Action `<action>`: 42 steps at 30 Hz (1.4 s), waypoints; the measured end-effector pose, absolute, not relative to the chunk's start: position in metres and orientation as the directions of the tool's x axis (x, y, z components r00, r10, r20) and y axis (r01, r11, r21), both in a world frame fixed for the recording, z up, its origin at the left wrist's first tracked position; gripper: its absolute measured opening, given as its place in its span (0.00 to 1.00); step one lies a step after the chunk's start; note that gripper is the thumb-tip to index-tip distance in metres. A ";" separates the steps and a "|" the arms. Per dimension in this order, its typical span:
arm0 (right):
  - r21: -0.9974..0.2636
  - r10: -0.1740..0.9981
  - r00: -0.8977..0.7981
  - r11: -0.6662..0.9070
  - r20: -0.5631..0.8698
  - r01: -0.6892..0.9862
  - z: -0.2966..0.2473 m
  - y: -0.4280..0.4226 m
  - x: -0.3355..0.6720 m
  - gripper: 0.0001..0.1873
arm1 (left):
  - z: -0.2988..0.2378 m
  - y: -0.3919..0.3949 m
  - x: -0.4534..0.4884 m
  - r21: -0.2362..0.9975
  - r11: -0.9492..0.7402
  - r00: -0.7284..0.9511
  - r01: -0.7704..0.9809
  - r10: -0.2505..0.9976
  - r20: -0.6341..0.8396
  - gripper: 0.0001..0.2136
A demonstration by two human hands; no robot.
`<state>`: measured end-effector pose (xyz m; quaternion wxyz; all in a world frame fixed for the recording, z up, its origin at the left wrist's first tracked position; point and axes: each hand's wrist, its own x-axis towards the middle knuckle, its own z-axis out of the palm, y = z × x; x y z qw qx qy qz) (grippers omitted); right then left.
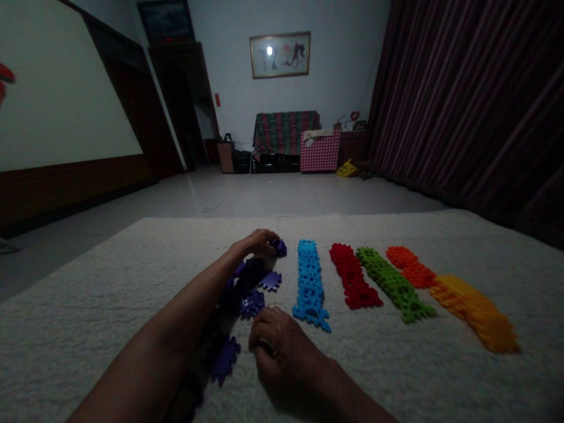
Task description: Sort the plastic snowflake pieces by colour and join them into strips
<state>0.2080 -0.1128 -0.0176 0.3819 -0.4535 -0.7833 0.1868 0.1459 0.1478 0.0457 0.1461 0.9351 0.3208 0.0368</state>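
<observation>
My left hand (263, 241) reaches forward, its fingers closed on a small stack of purple interlocking toy pieces (281, 248). Nearer to me, my right hand (286, 349) is curled, thumb and fingers drawn together; what they hold, if anything, is hidden. Just beyond its fingertips lies a purple patterned piece (252, 304). Other purple pieces lie loose around my left forearm, including a flat one (271, 280) and a nearer one (224, 358); the forearm and its shadow partly hide several more. To the right of my hands runs a row of overlapping light blue pieces (310, 282).
Further right on the pale quilted cover (132, 282) lie rows of red (352, 276), green (392, 283), orange (409, 266) and yellow-orange pieces (476, 311). Beyond the cover's far edge is a tiled floor (273, 197), with a cloth-draped cabinet (284, 134) against the wall.
</observation>
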 end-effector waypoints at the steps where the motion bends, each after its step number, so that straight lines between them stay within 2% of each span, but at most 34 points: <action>1: -0.643 0.855 -0.289 0.515 0.430 0.566 -0.018 -0.113 0.209 0.11 | 0.046 0.147 0.146 0.297 -0.743 0.784 0.600 0.620 -0.033 0.24; 4: -0.645 0.856 -0.275 0.512 0.438 0.567 -0.019 -0.113 0.209 0.11 | 0.046 0.145 0.147 0.301 -0.701 0.749 0.647 0.659 -0.077 0.25; 9: -0.640 0.856 -0.275 0.511 0.437 0.575 -0.017 -0.114 0.207 0.11 | 0.045 0.142 0.149 0.299 -0.672 0.719 0.677 0.692 -0.073 0.37; 13: -0.643 0.860 -0.272 0.504 0.431 0.576 -0.015 -0.115 0.207 0.11 | 0.041 0.143 0.152 0.307 -0.659 0.714 0.686 0.690 -0.113 0.42; 24: -0.638 0.848 -0.293 0.526 0.441 0.562 -0.014 -0.112 0.208 0.11 | 0.030 0.149 0.150 0.232 -0.725 0.753 0.649 0.655 -0.060 0.33; 30: -0.637 0.858 -0.286 0.510 0.428 0.578 -0.014 -0.113 0.207 0.11 | 0.024 0.150 0.146 0.291 -0.743 0.777 0.603 0.629 -0.005 0.29; 38: -0.650 0.865 -0.278 0.498 0.417 0.575 -0.011 -0.115 0.207 0.12 | 0.022 0.148 0.143 0.330 -0.713 0.757 0.619 0.653 -0.009 0.29; 42: -0.658 0.869 -0.275 0.493 0.412 0.570 -0.009 -0.116 0.207 0.11 | 0.024 0.148 0.141 0.369 -0.718 0.770 0.590 0.637 0.007 0.37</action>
